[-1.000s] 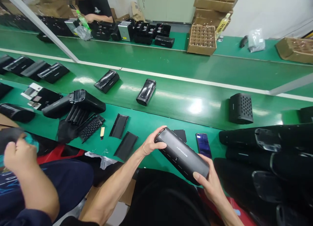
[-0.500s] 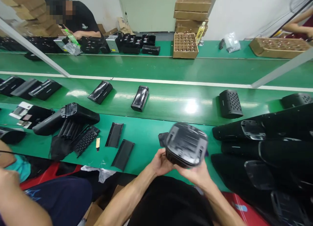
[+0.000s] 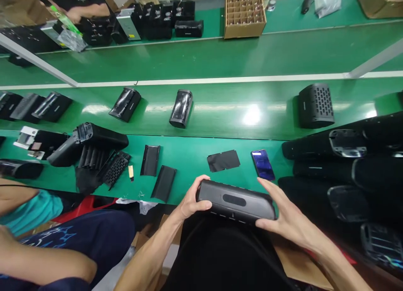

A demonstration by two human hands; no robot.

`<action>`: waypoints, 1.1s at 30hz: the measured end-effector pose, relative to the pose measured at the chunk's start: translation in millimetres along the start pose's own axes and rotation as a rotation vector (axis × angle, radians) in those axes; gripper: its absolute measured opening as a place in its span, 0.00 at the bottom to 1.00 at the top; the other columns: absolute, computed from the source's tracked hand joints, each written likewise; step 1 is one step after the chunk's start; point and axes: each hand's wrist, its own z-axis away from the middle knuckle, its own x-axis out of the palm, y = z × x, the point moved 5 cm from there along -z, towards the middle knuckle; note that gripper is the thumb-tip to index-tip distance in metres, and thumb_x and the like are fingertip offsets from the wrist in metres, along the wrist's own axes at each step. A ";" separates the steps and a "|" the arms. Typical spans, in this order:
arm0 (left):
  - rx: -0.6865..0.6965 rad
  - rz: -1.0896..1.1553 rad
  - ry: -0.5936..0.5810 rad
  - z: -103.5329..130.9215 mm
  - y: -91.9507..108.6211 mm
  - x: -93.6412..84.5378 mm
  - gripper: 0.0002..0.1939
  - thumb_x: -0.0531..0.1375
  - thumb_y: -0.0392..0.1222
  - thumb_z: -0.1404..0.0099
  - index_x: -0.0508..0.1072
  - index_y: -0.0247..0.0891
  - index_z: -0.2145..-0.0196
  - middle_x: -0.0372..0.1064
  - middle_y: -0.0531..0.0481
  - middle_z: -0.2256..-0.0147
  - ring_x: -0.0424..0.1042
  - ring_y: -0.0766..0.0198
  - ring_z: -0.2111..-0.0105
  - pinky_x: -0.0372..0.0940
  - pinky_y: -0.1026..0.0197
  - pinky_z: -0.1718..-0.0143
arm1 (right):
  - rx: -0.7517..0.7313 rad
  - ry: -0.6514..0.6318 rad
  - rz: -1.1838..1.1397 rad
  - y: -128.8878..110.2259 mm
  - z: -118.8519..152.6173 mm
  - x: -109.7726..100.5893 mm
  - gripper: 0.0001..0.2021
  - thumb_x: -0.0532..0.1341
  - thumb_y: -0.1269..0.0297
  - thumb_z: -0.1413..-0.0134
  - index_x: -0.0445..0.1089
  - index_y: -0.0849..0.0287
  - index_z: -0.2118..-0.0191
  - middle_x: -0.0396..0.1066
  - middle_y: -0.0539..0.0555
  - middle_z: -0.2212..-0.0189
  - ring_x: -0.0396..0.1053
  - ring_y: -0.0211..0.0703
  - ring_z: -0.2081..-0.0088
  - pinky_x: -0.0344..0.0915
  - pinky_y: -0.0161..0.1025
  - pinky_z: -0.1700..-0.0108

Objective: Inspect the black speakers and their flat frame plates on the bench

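Note:
A black elongated housing point(image 3: 236, 201) with an oval recess on its face lies lengthwise between my hands, above my lap at the table edge. My left hand point(image 3: 192, 200) grips its left end, thumb on the face and fingers behind. At the right end, my right hand point(image 3: 285, 211) has thumb and fingers spread apart, the thumb touching the lower corner. Beyond the housing, a thin black sheet point(image 3: 223, 161) and a phone point(image 3: 263, 164) lie on the green table point(image 3: 189, 156). Two black panels point(image 3: 150, 160) point(image 3: 164, 183) rest to the left.
Black housings point(image 3: 315, 190) crowd the right side. More units point(image 3: 181, 108) point(image 3: 316, 106) stand on the green belt point(image 3: 220, 114). Black parts point(image 3: 103, 144) are piled at left. A neighbour's arm point(image 3: 47, 257) is at lower left. Across the belt are a divided carton point(image 3: 244, 14) and another person's hand point(image 3: 74, 14).
The housing has turned from its end face to its long side and sits lower. My right hand has moved right and its fingers have spread. The sheet and phone now show fully; the view has tilted down.

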 end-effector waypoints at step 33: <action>-0.065 -0.133 0.042 8.5 -5.6 2.2 0.45 0.72 0.59 0.47 0.60 0.44 0.37 0.68 0.45 0.48 0.69 0.50 0.52 0.64 0.51 0.49 | 0.202 0.052 -0.525 13.0 21.5 20.7 0.38 0.73 0.43 0.52 0.60 0.47 0.38 0.67 0.56 0.48 0.67 0.56 0.50 0.66 0.47 0.50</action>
